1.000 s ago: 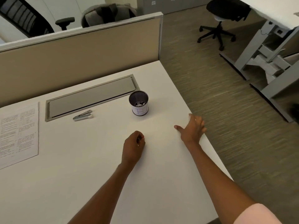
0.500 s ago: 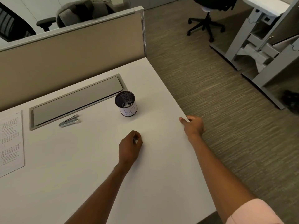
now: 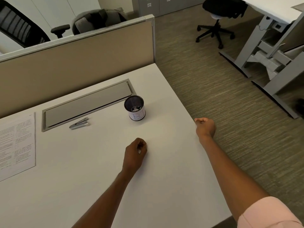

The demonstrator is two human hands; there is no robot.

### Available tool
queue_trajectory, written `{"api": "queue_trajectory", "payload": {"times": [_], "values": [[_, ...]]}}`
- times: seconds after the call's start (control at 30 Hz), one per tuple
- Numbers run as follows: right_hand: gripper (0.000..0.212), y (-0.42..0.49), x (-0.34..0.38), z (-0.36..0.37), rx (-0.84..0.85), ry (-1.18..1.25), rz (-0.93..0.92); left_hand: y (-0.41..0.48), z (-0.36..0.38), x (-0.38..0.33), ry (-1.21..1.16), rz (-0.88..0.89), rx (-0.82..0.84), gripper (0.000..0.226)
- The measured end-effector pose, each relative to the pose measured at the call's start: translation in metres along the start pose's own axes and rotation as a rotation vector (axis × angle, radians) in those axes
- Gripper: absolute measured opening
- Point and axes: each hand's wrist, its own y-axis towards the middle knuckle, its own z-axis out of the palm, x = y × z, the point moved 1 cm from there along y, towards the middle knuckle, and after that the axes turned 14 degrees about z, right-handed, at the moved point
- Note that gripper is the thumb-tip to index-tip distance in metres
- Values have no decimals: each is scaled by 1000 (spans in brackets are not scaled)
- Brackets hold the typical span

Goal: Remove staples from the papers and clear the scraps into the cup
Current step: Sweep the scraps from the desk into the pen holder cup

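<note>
A black mesh cup with a white label stands on the white desk, with pale scraps inside it. My left hand rests on the desk a little in front of the cup. Its fingers are curled and a small pale bit shows between thumb and fingers. My right hand is a closed fist at the desk's right edge, to the right of the cup, and nothing shows in it. A metal staple remover lies to the left of the cup. Printed papers lie flat at the far left.
A grey cable-tray lid is set into the desk behind the staple remover. A beige partition closes off the back. Carpet floor drops off past the right edge, with an office chair and another desk's legs beyond.
My right hand slid from lying flat with spread fingers to the desk's right edge and closed into a fist. My left hand stayed curled in place. The view shifted.
</note>
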Motion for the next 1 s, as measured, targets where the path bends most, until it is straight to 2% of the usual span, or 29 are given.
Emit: {"api": "queue_trajectory", "payload": {"times": [0.1,0.27,0.47,0.8,1.0], "values": [[7,-18,25,8,36,-75,-271,0,-3,-2,-9,6,10,15],[6,-80,90,57,382,-52,-525,2,-7,-8,-57,-25,-40,14],[8,-133,148,99,440,-298,-838,-5,-13,-15,-111,-27,-104,16],[17,-140,166,130,432,-652,-904,-35,-31,5,-99,-72,-161,19],[23,-148,164,128,334,-612,-1005,-51,-42,6,-128,-103,-191,22]]}}
